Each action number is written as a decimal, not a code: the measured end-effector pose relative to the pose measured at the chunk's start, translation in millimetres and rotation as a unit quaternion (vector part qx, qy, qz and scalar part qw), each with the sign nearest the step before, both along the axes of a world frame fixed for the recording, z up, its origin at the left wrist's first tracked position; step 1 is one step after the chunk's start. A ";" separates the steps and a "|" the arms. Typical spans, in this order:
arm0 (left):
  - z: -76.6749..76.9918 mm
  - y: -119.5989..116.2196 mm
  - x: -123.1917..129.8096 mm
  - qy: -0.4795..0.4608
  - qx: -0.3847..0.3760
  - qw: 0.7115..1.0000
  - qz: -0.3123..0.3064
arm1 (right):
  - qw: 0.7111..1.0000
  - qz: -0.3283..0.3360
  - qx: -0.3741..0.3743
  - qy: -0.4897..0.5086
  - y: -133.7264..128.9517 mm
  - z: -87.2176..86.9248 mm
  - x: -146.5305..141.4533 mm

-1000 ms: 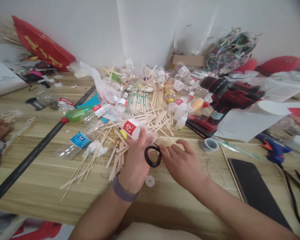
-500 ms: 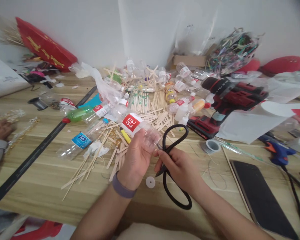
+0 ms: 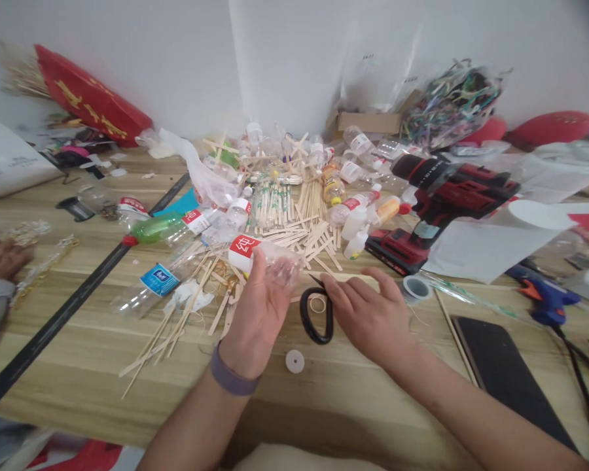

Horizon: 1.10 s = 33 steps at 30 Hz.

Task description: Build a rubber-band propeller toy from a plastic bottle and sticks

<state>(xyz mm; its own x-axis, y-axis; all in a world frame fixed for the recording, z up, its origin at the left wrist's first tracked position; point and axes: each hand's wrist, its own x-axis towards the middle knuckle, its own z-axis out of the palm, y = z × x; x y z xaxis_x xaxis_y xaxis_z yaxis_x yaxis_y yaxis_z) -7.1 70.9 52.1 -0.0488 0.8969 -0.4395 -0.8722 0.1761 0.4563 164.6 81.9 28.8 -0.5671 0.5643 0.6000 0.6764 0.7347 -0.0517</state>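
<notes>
A clear plastic bottle (image 3: 282, 265) with a red and white label lies in my left hand (image 3: 258, 311), its fingers curled around the underside and the thumb along the near side. Pinched in my right hand (image 3: 368, 311) are black-handled scissors (image 3: 305, 320); one handle loop hangs below the fingers and a dark tip shows above them. The rest of the scissors is hidden by the hand. Bottle and scissors are apart, with a small gap. On the table below them rests a small white disc (image 3: 295, 362) with a centre hole.
Wooden sticks (image 3: 319, 239) and several bottles are piled ahead. At right are a red and black cordless drill (image 3: 451, 196), a grey spool (image 3: 416, 288), a dark phone-like slab (image 3: 510, 379) and a blue glue gun (image 3: 544, 294). Another person's hand (image 3: 2, 258) rests at far left.
My right hand has moved up and right, away from the bottle, and the scissors have turned in its grip. My left hand has shifted slightly left with the bottle.
</notes>
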 end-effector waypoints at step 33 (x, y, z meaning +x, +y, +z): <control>-1.5 -12.0 18.8 0.011 0.026 0.999 0.021 | 0.929 -0.023 -0.332 0.161 -23.3 2.2 -24.3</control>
